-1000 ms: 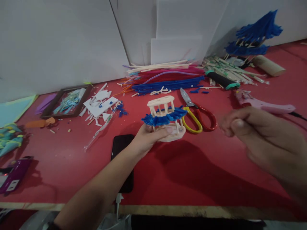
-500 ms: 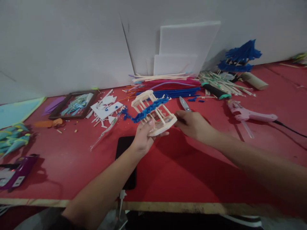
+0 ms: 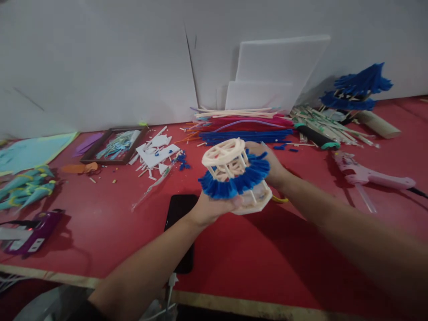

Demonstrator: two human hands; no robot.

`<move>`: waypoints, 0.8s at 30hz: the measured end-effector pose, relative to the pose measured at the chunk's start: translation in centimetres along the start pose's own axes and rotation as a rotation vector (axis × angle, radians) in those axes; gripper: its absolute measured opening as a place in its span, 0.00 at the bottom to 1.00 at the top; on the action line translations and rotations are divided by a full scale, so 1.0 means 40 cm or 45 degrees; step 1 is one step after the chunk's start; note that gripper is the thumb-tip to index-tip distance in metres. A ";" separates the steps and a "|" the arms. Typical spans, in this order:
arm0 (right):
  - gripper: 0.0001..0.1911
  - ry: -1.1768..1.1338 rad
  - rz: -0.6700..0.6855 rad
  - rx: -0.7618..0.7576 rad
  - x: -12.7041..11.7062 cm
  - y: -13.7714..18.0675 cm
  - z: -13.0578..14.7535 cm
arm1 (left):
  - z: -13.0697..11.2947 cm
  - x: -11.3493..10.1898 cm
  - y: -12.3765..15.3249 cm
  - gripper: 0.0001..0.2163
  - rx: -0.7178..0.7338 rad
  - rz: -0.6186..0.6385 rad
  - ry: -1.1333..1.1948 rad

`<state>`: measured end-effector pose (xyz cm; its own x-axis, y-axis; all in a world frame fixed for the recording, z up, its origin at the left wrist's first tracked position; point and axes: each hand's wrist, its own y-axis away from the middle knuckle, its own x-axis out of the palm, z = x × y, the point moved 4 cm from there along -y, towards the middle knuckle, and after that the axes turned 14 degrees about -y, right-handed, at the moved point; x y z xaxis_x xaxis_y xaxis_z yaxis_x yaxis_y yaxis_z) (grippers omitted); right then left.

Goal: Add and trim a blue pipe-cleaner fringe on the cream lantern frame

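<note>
My left hand [image 3: 214, 207] is closed on a small pavilion model [image 3: 225, 151] of pale sticks, held tilted above the table. A round spoked top and a ruffled blue pipe-cleaner skirt [image 3: 222, 187] face me, with a flat angular base [image 3: 254, 205] below. My right hand [image 3: 269, 165] is curled against the model's far right side; its fingertips are hidden behind the model. Part of a yellow handle [image 3: 280, 199] shows below the right wrist. Beneath my left forearm lies a black phone [image 3: 182, 207] with a cable plugged in.
Pipe cleaners [image 3: 247, 136] lie in bundles along the wall. To the right are a pink glue gun [image 3: 364, 174], a dark-handled tool [image 3: 316, 136] and a blue-roofed model [image 3: 363, 82]. White scraps [image 3: 157, 151], a framed tray [image 3: 88, 156] and a purple device [image 3: 42, 234] are on the left.
The model has turned so its round top and blue skirt face me. My right hand has moved from beside the base to behind the model's right side. The view has shifted slightly.
</note>
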<state>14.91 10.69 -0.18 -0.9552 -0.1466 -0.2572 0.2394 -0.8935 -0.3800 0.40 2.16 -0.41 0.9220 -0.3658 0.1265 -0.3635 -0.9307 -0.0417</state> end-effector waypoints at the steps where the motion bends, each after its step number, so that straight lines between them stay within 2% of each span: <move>1: 0.18 -0.010 -0.020 0.014 -0.026 0.011 0.004 | -0.002 0.003 0.001 0.41 0.011 0.025 -0.036; 4: 0.16 -0.055 -0.111 0.057 -0.088 0.066 0.036 | -0.018 0.011 0.001 0.35 0.043 0.099 -0.063; 6: 0.13 -0.063 -0.199 0.020 -0.115 0.116 0.082 | -0.025 0.013 -0.001 0.30 0.043 0.121 -0.060; 7: 0.12 -0.054 -0.259 -0.047 -0.125 0.143 0.111 | -0.025 0.014 -0.002 0.30 0.037 0.126 -0.068; 9: 0.09 0.052 -0.324 -0.332 -0.135 0.193 0.181 | -0.017 0.013 -0.006 0.31 0.030 0.125 -0.102; 12: 0.08 0.215 -0.170 -0.650 -0.117 0.242 0.243 | -0.002 0.006 -0.011 0.33 0.081 0.058 -0.140; 14: 0.10 0.351 -0.097 -0.792 -0.101 0.258 0.251 | 0.011 0.011 -0.011 0.29 0.073 0.119 -0.172; 16: 0.11 0.436 -0.108 -0.873 -0.093 0.265 0.241 | 0.021 0.016 -0.010 0.28 0.046 0.174 -0.181; 20: 0.11 0.517 -0.119 -0.903 -0.096 0.274 0.225 | 0.037 0.027 -0.005 0.31 -0.045 0.289 -0.153; 24: 0.10 0.618 -0.080 -0.938 -0.099 0.290 0.238 | 0.039 0.034 0.001 0.30 -0.078 0.392 -0.148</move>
<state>19.80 -3.13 4.89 -0.8310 0.2396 -0.5021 0.4004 -0.3689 -0.8388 1.86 1.59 -1.78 0.7756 -0.6313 0.0029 -0.6313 -0.7756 0.0002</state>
